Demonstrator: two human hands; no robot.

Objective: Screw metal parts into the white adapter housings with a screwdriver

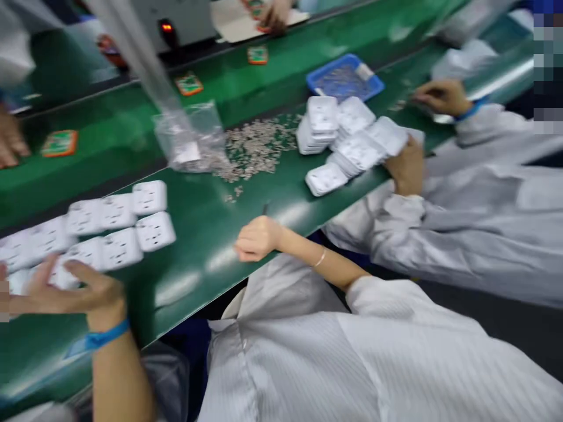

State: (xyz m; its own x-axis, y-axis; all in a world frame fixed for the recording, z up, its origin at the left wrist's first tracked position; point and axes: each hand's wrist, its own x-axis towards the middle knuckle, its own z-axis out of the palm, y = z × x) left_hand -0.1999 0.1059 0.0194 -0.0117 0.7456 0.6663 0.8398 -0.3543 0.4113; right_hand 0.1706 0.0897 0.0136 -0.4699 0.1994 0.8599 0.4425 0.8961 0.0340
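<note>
My left hand (pixel 83 290), with a blue band at the wrist, has its fingers spread over the near row of white socket faceplates (pixel 121 249). Whether its fingertips touch a plate is blurred. These plates lie in two rows, their holes facing up. My right hand (pixel 259 237) is closed in a fist above the bench's front edge. A short dark tip (pixel 265 208) shows just behind the knuckles; what the fist holds, if anything, is hidden. Beyond it lies a loose spread of small metal parts (pixel 259 146), beside a clear plastic bag (pixel 191 138).
Stacked white faceplates (pixel 360 149) stand to the right, near a co-worker's hand (pixel 407 167). Behind them is a blue tray (pixel 345 79) of small metal parts. Orange-framed green boards (pixel 60 143) sit along the green belt (pixel 136 111). A slanted post (pixel 136 53) rises at the back.
</note>
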